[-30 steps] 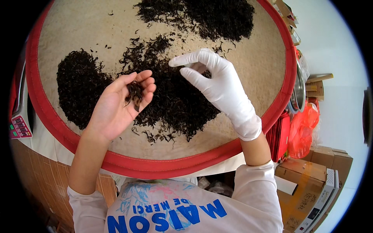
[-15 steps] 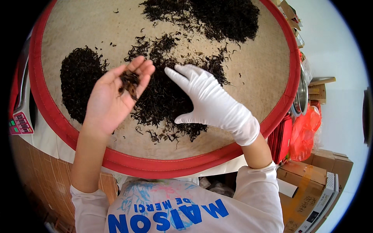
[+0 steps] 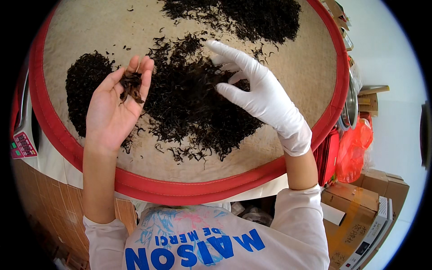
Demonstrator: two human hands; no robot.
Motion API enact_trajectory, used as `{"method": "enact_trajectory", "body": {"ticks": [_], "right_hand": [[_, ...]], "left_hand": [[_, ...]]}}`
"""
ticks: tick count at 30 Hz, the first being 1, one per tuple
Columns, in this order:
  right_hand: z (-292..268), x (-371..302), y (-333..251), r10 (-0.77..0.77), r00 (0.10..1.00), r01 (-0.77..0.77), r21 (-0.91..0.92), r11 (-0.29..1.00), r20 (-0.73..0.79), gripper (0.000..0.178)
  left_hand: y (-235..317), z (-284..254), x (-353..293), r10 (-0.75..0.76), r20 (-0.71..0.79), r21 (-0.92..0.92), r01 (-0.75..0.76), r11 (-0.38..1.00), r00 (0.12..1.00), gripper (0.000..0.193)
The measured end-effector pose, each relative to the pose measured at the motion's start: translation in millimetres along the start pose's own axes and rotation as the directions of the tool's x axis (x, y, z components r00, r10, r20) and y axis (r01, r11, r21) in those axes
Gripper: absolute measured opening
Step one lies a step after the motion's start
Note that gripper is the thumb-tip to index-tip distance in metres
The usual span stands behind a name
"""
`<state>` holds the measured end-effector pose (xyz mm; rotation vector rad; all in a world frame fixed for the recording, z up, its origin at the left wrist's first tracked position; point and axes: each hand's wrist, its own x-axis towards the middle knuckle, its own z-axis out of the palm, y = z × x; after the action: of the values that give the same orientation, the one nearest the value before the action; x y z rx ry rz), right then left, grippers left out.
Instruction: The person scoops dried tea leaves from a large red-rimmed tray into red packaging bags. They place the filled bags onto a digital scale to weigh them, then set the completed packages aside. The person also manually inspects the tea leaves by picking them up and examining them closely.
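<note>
My bare left hand is turned palm up, its fingers curled loosely round a small clump of brown tea leaves. Dark, twisted tea leaves lie in a broad middle pile on a round cloth-covered tray. Over the right part of this pile is my right hand in a white glove, thumb and fingers apart, with nothing seen in its grip. Its lower fingers are partly blurred. A compact heap of leaves sits to the left of my left hand, and another dark heap lies at the far side.
A padded red rim borders the tray. At the left edge stands a scale with a keypad. To the right are a metal bowl, a red plastic bag and cardboard boxes. Wooden flooring shows at lower left.
My left hand has shifted left with the brown leaves still in it. My right hand has moved right and farther away, and the middle pile now reaches farther right.
</note>
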<state>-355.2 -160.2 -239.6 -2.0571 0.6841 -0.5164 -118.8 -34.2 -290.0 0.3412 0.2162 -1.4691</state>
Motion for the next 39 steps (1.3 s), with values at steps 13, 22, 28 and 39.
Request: {"method": "enact_trajectory", "body": {"ticks": [13,22,28,39], "right_hand": [[10,-2,6,-0.331,0.909,0.404,-0.338,0.85,0.254,0.025],[-27,-17,-7,0.01,0.976,0.072,-0.365,0.928,0.216,0.018],[-10,-14,9,-0.033,0.948,0.232,-0.611,0.757,0.318,0.096],[11,-6,26,-0.03,0.985,0.106,-0.448,0.888,0.173,0.058]], "left_hand": [[1,0,1,0.026,-0.001,0.016,-0.026,1.0,1.0,0.029],[4,-5,2,0.033,-0.007,0.025,-0.033,0.999,0.999,0.028],[9,-11,3,-0.022,0.065,-0.018,0.023,1.0,0.998,0.028],[12,-10,2,-0.033,0.107,-0.037,0.037,0.999,0.994,0.028]]}}
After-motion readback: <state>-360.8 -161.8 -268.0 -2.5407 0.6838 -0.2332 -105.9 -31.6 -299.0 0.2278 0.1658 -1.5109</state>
